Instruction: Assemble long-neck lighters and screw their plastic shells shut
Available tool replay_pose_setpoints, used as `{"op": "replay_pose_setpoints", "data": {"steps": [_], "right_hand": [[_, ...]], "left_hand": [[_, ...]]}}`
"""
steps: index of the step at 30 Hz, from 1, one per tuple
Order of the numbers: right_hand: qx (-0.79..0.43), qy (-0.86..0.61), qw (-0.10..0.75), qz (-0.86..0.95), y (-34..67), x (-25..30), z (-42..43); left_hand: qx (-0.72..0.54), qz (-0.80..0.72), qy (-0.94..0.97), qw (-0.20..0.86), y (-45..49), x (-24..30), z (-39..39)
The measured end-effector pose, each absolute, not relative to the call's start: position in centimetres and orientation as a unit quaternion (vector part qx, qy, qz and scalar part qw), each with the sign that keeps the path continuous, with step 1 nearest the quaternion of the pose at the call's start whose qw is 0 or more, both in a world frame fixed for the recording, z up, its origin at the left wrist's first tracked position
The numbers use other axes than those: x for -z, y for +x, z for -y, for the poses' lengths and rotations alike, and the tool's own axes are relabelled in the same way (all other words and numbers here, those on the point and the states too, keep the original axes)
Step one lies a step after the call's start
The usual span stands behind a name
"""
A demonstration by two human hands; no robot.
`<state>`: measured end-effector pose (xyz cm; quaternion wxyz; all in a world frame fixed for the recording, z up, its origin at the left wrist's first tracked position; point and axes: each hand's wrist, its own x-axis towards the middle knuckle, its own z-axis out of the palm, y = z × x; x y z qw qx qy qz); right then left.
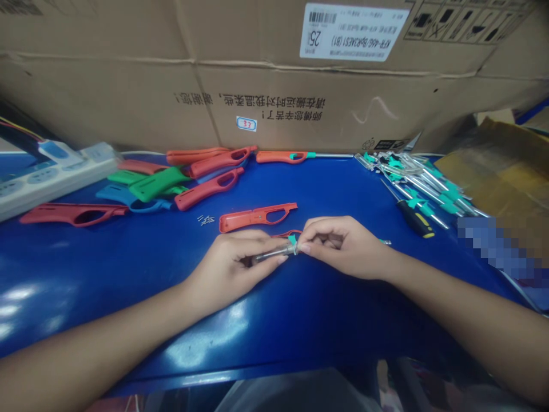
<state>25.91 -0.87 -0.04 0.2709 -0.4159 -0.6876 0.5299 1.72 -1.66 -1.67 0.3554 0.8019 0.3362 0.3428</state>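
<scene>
My left hand (240,263) is closed around a clear lighter core (274,252), a slim see-through tube with a green trigger (292,239) at its right end. At that end, the fingers of my right hand (338,243) are pinched together on a small whitish part of the core; their tips partly cover it. Just beyond my hands lies an open red handle half (257,217), hollow side up. Part of a second red piece (286,233) shows behind the core, mostly hidden by my left hand. Several tiny screws (206,220) are scattered left of the handle half.
Red, green and blue handle shells (158,182) are heaped back left, beside a white power strip (55,171). One orange lighter (278,156) lies before a cardboard box (150,86). On the right are a black-yellow screwdriver (415,218) and piled lighter cores with metal tubes (429,186).
</scene>
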Motion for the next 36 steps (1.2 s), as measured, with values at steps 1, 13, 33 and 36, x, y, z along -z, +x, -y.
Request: {"op": "replay_pose_setpoints", "data": {"steps": [1, 13, 33, 36], "right_hand": [[-0.529, -0.417, 0.272, 0.687, 25.91, 0.06, 0.84], [-0.596, -0.457, 0.304, 0.586, 25.78, -0.42, 0.52], [-0.590, -0.436, 0.315, 0.602, 25.63, 0.00, 1.05], [-0.586, -0.434, 0.318, 0.606, 25.59, -0.03, 1.07]], "left_hand": [[-0.344, -0.338, 0.801, 0.354, 1.73, 1.64, 1.66], [-0.339, -0.382, 0.799, 0.318, 1.71, 1.19, 1.63], [-0.334, -0.357, 0.804, 0.338, 1.85, 1.71, 1.91], [-0.329, -0.353, 0.806, 0.343, 1.86, 1.70, 1.86]]}}
